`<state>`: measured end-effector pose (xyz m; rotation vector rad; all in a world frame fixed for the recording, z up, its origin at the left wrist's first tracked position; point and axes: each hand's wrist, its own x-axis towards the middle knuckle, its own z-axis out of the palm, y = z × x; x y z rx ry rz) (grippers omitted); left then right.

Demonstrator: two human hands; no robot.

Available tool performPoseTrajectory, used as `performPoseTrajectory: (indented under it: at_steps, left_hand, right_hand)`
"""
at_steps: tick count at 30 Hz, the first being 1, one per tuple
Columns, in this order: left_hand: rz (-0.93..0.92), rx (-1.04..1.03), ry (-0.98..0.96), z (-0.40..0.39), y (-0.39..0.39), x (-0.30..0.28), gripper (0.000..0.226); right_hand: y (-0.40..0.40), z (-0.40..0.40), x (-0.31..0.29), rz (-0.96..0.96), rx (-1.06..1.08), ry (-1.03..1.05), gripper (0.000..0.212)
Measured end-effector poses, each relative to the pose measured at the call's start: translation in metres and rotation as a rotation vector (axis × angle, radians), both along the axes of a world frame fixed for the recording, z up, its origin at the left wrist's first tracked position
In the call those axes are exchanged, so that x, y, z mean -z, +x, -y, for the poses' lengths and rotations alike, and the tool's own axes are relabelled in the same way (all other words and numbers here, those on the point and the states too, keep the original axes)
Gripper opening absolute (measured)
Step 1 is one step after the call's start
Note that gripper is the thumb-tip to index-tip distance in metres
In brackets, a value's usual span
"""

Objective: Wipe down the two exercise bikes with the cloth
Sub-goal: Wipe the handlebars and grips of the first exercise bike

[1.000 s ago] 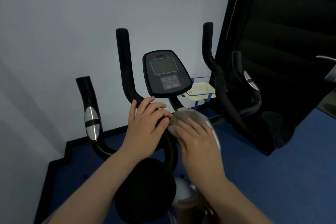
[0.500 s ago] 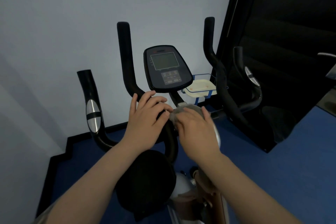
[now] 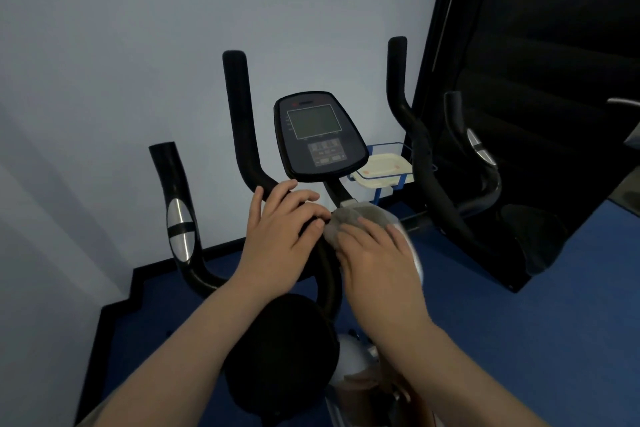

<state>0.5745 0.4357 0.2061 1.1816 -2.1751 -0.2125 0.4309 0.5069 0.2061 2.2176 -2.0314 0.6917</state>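
Below the console point(image 3: 320, 137), the left hand point(image 3: 280, 236) curls round the handlebar point(image 3: 242, 135). There too the right hand point(image 3: 377, 263), fingers straight, presses the cloth point(image 3: 360, 217).

Pale wall point(image 3: 138, 45), blue floor point(image 3: 561, 329), perhaps dark mirror point(image 3: 561, 45)
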Motion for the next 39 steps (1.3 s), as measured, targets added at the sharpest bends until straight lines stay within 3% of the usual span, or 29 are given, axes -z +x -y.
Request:
performPoseTrajectory:
  at_steps: [4,7,11,18,22,26,29,32,36,39]
  left_hand:
    - [-0.009,-0.006,0.003,0.001,-0.001,0.001,0.031]
    - [0.007,-0.013,-0.005,0.001,-0.001,0.000,0.031]
    - [-0.014,0.005,0.002,0.002,0.001,0.002,0.032]
    - [-0.006,-0.001,-0.002,0.003,0.000,0.001,0.032]
    - [-0.030,0.012,-0.001,0.002,0.001,0.002,0.034]
    - [-0.021,0.012,-0.004,0.003,0.000,0.002,0.032]
    - [-0.023,0.013,-0.008,0.003,0.001,0.001,0.032]
    - [-0.034,0.017,0.001,0.002,0.002,0.002,0.032]
    - [-0.033,0.016,0.008,0.002,0.000,0.001,0.027]
    - [-0.023,0.016,0.009,0.002,0.001,0.000,0.028]
  right_hand:
    - [-0.002,0.014,-0.006,-0.039,0.014,0.042,0.018]
    - [-0.002,0.033,-0.011,0.001,-0.030,0.102,0.029]
    - [-0.003,0.004,0.001,-0.016,-0.041,0.010,0.022]
    - [-0.004,0.029,-0.008,-0.015,-0.054,0.078,0.029]
    - [-0.007,0.000,0.007,-0.003,-0.031,-0.098,0.018]
    - [-0.005,0.027,-0.006,0.003,-0.004,0.078,0.030]
    - [0.000,0.021,-0.003,-0.003,-0.009,0.089,0.030]
    - [-0.004,-0.001,0.004,-0.009,-0.020,-0.034,0.023]
    - [0.001,0.034,-0.012,-0.049,-0.012,0.167,0.037]
    - [0.005,0.032,-0.007,-0.049,0.002,0.121,0.033]
